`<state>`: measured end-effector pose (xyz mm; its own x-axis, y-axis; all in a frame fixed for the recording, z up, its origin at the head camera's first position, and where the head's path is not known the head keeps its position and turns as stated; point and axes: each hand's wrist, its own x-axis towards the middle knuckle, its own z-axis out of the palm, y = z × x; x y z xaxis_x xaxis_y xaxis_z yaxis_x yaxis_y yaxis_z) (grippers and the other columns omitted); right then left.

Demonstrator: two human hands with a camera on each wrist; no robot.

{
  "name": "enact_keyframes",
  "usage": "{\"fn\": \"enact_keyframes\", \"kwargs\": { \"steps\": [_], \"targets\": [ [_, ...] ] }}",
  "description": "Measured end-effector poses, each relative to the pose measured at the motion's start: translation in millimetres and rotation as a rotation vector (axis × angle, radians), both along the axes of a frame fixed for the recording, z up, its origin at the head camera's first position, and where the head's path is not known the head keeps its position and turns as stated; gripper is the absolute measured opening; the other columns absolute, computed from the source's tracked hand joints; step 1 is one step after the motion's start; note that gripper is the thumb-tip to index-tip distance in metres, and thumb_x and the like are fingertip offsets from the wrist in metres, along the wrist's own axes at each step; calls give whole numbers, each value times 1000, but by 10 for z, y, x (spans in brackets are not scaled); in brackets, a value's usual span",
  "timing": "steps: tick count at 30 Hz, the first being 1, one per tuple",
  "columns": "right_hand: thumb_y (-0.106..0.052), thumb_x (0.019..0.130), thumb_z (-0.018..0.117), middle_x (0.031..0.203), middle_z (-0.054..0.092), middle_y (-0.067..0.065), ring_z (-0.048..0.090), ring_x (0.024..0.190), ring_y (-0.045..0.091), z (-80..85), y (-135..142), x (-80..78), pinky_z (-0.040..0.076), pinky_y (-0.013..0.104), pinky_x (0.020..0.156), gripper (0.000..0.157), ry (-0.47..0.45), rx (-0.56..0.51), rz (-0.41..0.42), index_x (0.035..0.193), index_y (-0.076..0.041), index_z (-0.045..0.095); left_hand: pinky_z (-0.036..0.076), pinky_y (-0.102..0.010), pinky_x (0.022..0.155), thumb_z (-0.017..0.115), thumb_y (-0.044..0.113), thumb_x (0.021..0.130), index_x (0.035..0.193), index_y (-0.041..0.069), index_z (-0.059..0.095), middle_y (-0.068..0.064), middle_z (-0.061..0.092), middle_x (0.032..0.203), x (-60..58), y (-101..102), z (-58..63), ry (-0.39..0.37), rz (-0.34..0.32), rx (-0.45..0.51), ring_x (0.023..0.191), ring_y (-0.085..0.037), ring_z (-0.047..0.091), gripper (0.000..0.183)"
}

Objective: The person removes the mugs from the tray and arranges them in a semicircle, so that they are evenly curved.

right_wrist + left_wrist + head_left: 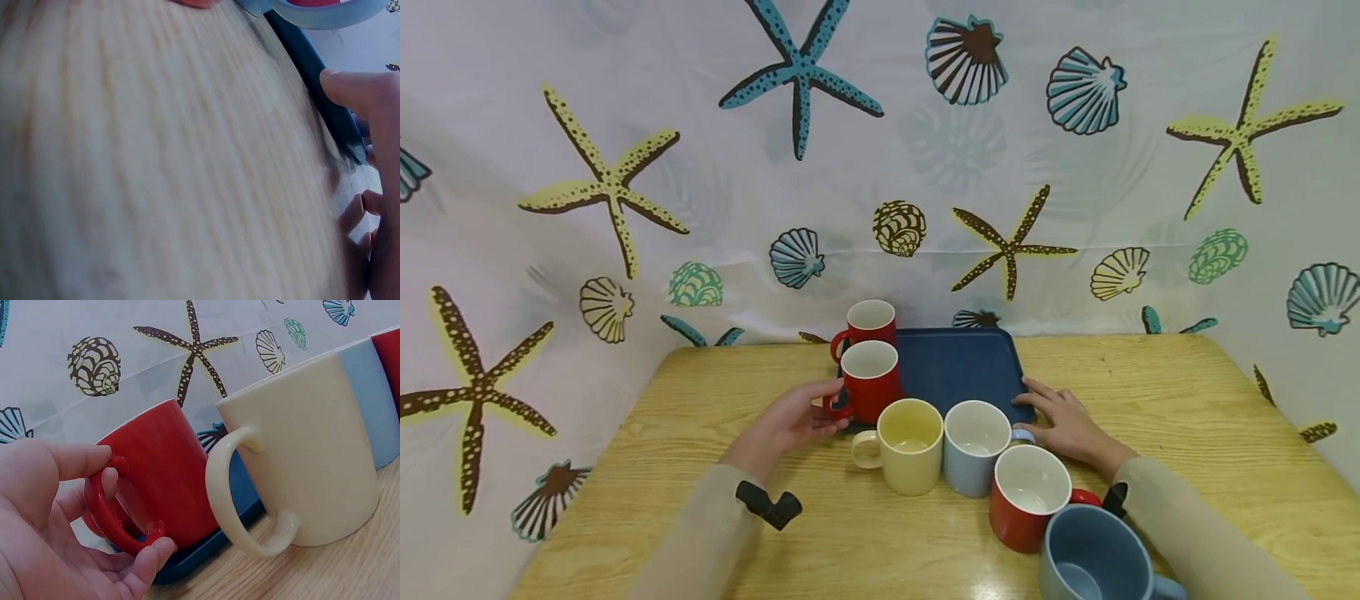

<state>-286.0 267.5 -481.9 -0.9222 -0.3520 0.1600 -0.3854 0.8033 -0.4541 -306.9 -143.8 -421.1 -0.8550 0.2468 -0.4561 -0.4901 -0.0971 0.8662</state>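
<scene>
My left hand (805,415) holds the handle of a red mug (872,387) with a white inside; the left wrist view shows its thumb on top of the handle and a finger through it. This mug stands at the near left of a dark blue tray (958,367). Behind it is another red mug (871,319), its handle also to the left. At the tray's near right corner, my right hand (1067,423) grips the edge, its thumb (347,87) on the near side and fingers round the corner, partly hidden.
In front of the tray stand a cream mug (910,450) and a light blue mug (975,454). Nearer, to the right, are a red mug (1026,508) and a blue mug (1093,558), beside my right forearm. A patterned cloth (850,192) hangs behind the wooden table (715,392).
</scene>
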Motion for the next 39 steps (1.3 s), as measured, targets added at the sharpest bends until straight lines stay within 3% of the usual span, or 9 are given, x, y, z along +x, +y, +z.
{"fn": "enact_keyframes", "kwargs": {
  "steps": [5, 14, 22, 31, 39],
  "targets": [
    [-43, 85, 62, 147, 30, 13, 38, 111, 33, 13, -25, 1, 34, 51, 87, 46, -1, -7, 3, 122, -16, 60, 48, -29, 79, 59, 29, 92, 113, 4, 48, -20, 46, 117, 75, -145, 26, 7, 9, 40, 88, -29, 57, 34],
    [-43, 85, 62, 148, 29, 12, 37, 112, 32, 8, -80, -9, 33, 50, 87, 46, -27, -9, 3, 123, -17, 59, 47, -32, 81, 58, 27, 93, 91, 9, 55, -17, 48, 110, 235, -365, 52, 34, 14, 64, 96, -34, 56, 19],
    [-43, 85, 62, 148, 29, 13, 36, 113, 34, 8, -61, -28, 33, 53, 89, 47, -23, -13, 9, 123, -17, 59, 47, -33, 83, 60, 28, 91, 96, 8, 58, -16, 49, 110, 415, -455, 50, 54, 41, 47, 95, -33, 56, 20],
    [-44, 85, 61, 147, 30, 14, 38, 111, 35, -4, -14, 19, 33, 54, 87, 47, 14, -13, 6, 123, -16, 59, 47, -32, 81, 56, 27, 94, 86, 9, 55, -16, 52, 105, 617, -558, 36, 95, -19, 41, 92, -31, 58, 19],
    [-44, 85, 61, 147, 30, 13, 37, 112, 37, -17, -7, 13, 32, 56, 88, 45, 22, -8, -3, 122, -17, 60, 47, -33, 82, 53, 28, 95, 83, 11, 56, -9, 57, 95, 865, -738, 65, 99, -92, 30, 91, -28, 60, 21]
  ]
}}
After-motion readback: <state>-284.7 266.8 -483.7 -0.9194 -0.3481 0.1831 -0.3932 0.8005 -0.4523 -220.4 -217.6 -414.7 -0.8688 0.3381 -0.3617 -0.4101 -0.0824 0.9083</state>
